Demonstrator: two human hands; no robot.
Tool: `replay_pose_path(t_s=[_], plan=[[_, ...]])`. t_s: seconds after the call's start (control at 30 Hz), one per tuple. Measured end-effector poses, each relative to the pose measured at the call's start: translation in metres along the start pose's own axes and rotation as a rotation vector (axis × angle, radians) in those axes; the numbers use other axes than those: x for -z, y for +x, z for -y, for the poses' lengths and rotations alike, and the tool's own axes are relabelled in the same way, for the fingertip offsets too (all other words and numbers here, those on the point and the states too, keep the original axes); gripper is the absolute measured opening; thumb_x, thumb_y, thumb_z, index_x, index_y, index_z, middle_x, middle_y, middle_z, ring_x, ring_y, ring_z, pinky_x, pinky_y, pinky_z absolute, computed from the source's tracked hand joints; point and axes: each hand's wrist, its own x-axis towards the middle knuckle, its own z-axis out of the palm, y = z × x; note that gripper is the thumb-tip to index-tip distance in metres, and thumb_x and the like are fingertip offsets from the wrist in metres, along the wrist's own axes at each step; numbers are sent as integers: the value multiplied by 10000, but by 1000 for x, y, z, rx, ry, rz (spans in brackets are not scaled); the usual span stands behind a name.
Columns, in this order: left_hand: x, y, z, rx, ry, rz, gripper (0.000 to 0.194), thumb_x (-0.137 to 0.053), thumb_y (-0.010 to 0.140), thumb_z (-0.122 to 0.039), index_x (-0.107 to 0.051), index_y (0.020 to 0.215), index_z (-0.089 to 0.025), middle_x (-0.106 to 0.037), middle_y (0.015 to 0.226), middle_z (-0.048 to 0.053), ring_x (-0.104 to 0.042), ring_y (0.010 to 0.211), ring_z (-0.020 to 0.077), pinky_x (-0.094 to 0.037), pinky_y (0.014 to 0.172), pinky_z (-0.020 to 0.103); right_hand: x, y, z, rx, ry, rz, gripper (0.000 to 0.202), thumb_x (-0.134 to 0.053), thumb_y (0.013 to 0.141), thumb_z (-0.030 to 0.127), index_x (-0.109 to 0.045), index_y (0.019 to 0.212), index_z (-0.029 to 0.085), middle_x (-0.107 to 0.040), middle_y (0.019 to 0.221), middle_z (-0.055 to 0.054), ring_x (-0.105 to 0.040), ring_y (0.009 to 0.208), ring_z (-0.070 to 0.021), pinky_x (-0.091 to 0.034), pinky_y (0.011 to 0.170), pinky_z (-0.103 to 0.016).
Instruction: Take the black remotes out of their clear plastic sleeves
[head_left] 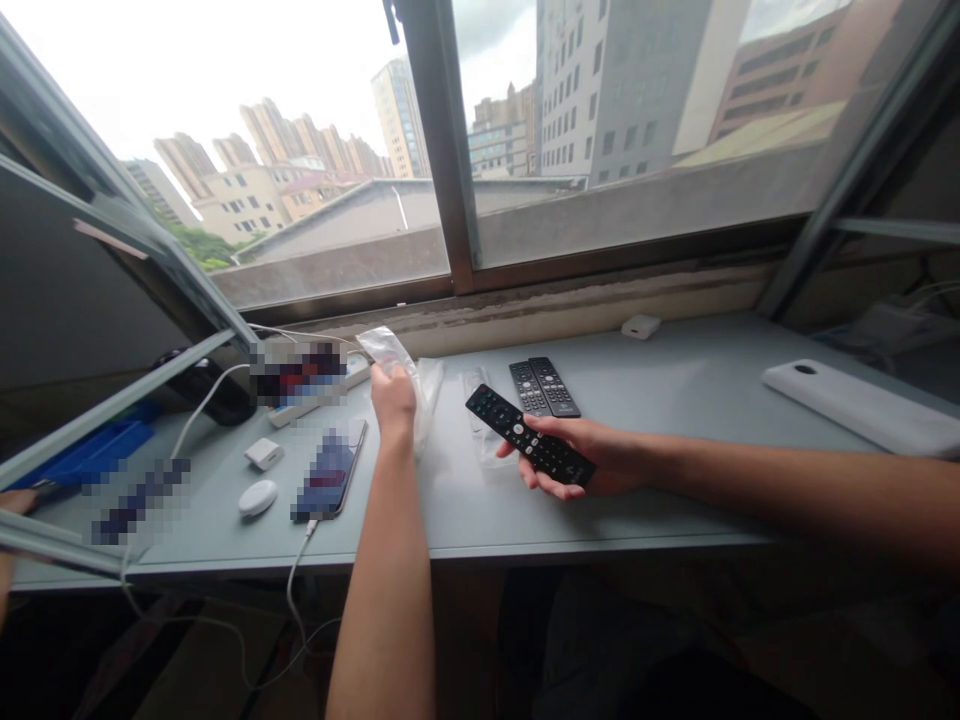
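Our right hand point(596, 448) grips a remote point(530, 441) above the tabletop point(690, 390) by its lower half, probably so its buttons face us freely, while our left hand point(394, 402) grips a clear bag point(384, 345), perhaps for steadying it, left of two other remotes point(546, 387).

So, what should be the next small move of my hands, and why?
Probably bring the held black remote closer to the clear plastic bag: the right hand grips the remote, the left hand holds the bag up, and a gap separates the two.
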Motion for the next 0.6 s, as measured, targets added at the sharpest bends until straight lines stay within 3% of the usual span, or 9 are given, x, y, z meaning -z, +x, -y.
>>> replay_pose_path(t_s=[0.1, 0.17, 0.33, 0.43, 0.5, 0.6], plan=[[0, -7, -8, -169, 411, -96, 401, -673, 912, -232, -655, 1311, -199, -765, 1240, 139, -686, 1264, 337, -496, 1117, 411, 4, 0, 1, -23, 41, 37, 675, -332, 1165, 626, -705, 1207, 65, -713, 779, -79, -561, 426, -102, -438, 407, -188], [-3, -12, -13, -219, 554, -71, 511, -651, 946, -234, -617, 1451, -163, -750, 1320, 161, -680, 1299, 329, -488, 1162, 421, 6, -1, 1, -36, 53, 49, 721, -233, 1178, 601, -707, 1182, 57, -687, 734, -68, -515, 392, -94, -431, 406, -193], [-5, -16, -19, -473, 581, -31, 497, -625, 1036, -331, -621, 1509, -175, -773, 1241, 126, -746, 1031, 255, -583, 1031, 390, 7, -1, 1, -54, 74, 47, 723, -201, 1185, 565, -702, 1193, 44, -687, 738, -74, -521, 401, -105, -443, 411, -202], [-2, -17, -18, -624, 621, -5, 413, -599, 1068, -351, -677, 1441, -191, -771, 1262, 117, -744, 1036, 250, -590, 1007, 379, 6, 0, 1, -52, 81, 38, 715, -202, 1188, 557, -697, 1197, 41, -695, 752, -82, -530, 407, -105, -452, 418, -202], [0, -18, -17, -639, 715, 31, 393, -586, 1078, -344, -691, 1431, -206, -766, 1292, 112, -746, 1066, 265, -582, 1018, 386, 6, 0, 1, -52, 83, 34, 727, -185, 1188, 561, -694, 1196, 43, -691, 745, -79, -525, 396, -106, -444, 405, -204], [3, -21, -12, -531, 928, 89, 420, -562, 1082, -322, -674, 1481, -251, -748, 1353, 112, -738, 1144, 295, -570, 1033, 399, 6, -1, 1, -42, 100, 16, 724, -170, 1188, 561, -689, 1182, 56, -681, 735, -67, -517, 382, -107, -424, 381, -205]])
